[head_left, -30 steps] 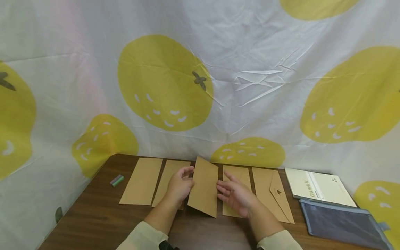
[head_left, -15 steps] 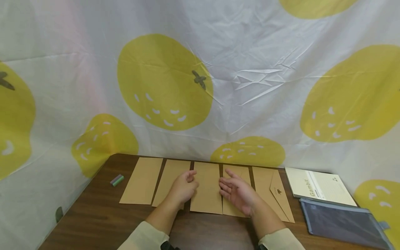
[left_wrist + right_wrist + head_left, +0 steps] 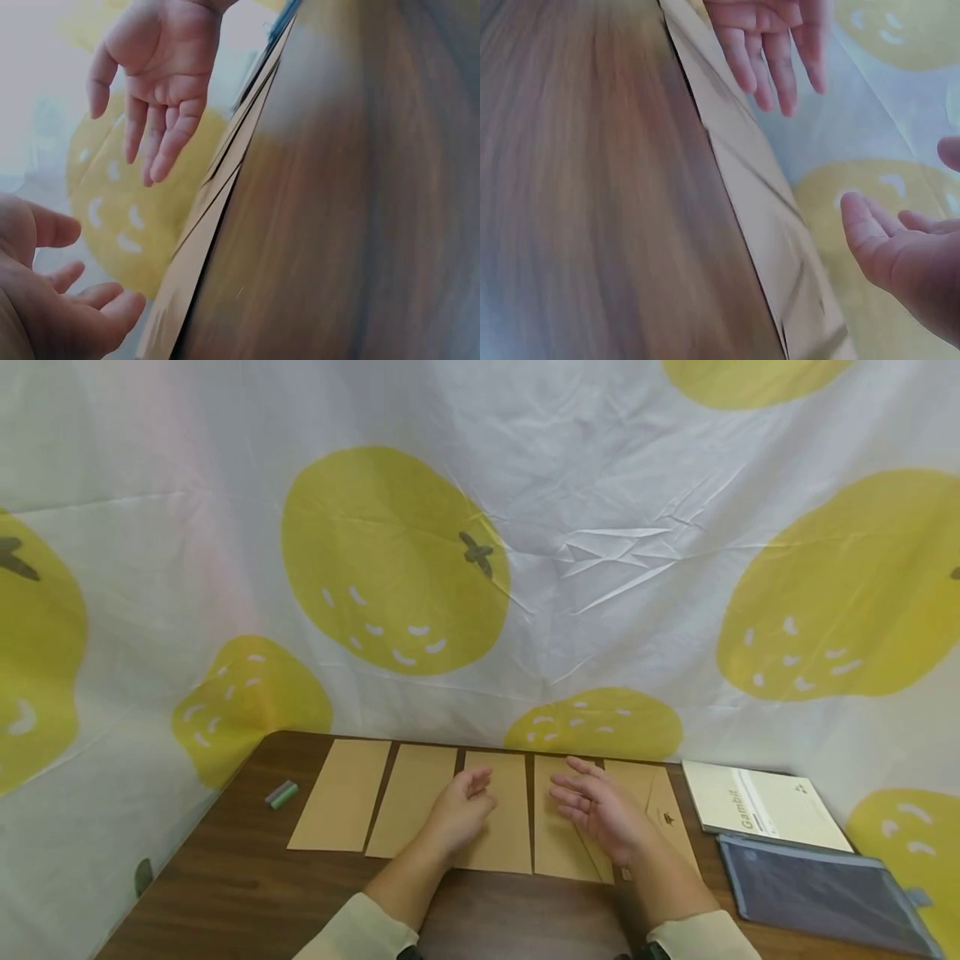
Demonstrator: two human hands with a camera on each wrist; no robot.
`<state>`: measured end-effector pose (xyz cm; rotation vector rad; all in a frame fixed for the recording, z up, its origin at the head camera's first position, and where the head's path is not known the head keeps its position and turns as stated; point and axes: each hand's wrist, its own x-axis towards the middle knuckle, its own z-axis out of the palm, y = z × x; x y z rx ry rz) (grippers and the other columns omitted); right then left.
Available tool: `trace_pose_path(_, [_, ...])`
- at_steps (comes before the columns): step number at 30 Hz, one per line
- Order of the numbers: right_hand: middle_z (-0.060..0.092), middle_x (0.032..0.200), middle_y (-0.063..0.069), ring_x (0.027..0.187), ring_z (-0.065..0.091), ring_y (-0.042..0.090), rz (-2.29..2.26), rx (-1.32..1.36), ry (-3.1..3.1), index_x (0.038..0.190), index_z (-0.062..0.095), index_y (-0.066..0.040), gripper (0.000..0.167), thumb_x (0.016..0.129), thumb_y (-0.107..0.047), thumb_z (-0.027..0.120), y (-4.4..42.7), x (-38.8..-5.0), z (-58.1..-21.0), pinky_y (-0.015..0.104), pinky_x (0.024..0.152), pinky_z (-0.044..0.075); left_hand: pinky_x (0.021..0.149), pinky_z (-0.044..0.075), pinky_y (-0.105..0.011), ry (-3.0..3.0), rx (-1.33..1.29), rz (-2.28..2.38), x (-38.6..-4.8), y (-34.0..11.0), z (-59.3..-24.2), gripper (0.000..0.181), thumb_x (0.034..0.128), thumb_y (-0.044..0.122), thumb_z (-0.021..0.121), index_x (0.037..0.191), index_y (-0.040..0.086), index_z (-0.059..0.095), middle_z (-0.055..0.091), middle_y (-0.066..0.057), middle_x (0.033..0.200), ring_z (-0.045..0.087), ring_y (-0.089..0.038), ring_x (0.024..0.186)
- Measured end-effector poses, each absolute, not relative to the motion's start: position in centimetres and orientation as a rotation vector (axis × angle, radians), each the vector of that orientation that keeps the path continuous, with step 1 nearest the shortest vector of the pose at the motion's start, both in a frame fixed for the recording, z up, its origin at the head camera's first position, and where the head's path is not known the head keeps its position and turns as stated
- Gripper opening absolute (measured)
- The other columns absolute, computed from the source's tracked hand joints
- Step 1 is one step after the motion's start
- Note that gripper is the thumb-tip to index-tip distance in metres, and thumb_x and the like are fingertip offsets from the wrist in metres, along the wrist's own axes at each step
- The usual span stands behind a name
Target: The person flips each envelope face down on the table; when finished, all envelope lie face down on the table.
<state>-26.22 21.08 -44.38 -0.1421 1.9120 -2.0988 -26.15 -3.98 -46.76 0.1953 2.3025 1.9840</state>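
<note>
In the head view, the left hand (image 3: 459, 814) and the right hand (image 3: 603, 818) are held near each other above a row of five kraft-paper envelopes, with nothing gripped by either. The fingers of both are left relaxed and loosely bent, and in the left wrist view the right palm is seen turned toward the left hand. The left hand is set over the neighbouring sides of the second envelope (image 3: 408, 785) and the third envelope (image 3: 510, 827), both of which are partly covered by it; the fourth envelope (image 3: 557, 852) and the fifth envelope (image 3: 671, 806) are partly hidden by the right hand. All five are laid flat and side by side, separated by narrow gaps — the first envelope (image 3: 341, 793) being fully exposed at the left end. A slanting flap edge is shown on the fourth, and a small dark emblem is printed on the fifth. Pale sleeves (image 3: 360, 931) are worn on both arms. Farther out on the dark wood-grain table (image 3: 225, 877), a small green stick (image 3: 284, 795) and a purple one are placed together at the left. At the right, a cream notebook marked "Gambit" (image 3: 780, 810) is seen, with a blue-edged dark pouch (image 3: 821, 893) just in front of it. Behind everything, a white curtain (image 3: 600, 452) is hung — printed with large yellow fruit.
</note>
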Motion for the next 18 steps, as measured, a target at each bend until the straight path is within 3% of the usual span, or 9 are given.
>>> trace_pose_path(5, [0.029, 0.173, 0.028, 0.156, 0.043, 0.038, -1.997, -0.117, 2.056, 0.172, 0.006, -0.006, 0.067, 0.117, -0.029, 0.037, 24.2, -25.6, -44.4, 0.035, 0.119, 0.050, 0.126, 0.038, -0.062, 2.224, 0.194, 2.035, -26.1, -1.8, -47.1, 0.057, 0.1033, 0.015, 0.058, 0.158, 0.002, 0.046, 0.049, -0.023, 0.164, 0.042, -0.045, 0.155])
trace_pose_path(14, [0.025, 0.173, 0.033, 0.157, 0.041, 0.036, -2.012, -0.066, 2.071, 0.172, 0.004, -0.005, 0.075, 0.116, -0.031, 0.046, 28.2, -24.7, -44.8, 0.027, 0.114, 0.052, 0.128, 0.033, -0.064, 2.090, 0.129, 2.111, -26.0, 3.0, -46.8, 0.058, 0.1046, 0.016, 0.061, 0.159, 0.006, 0.044, 0.044, -0.022, 0.167, 0.035, -0.048, 0.158])
trace_pose_path(18, [0.025, 0.173, 0.033, 0.155, 0.045, 0.034, -2.032, -0.065, 2.041, 0.172, 0.005, -0.004, 0.076, 0.114, -0.030, 0.049, 28.5, -24.6, -45.2, 0.030, 0.116, 0.051, 0.129, 0.031, -0.065, 2.077, 0.118, 2.101, -25.8, 4.0, -46.8, 0.059, 0.1050, 0.018, 0.061, 0.161, 0.008, 0.043, 0.041, -0.019, 0.170, 0.033, -0.047, 0.160])
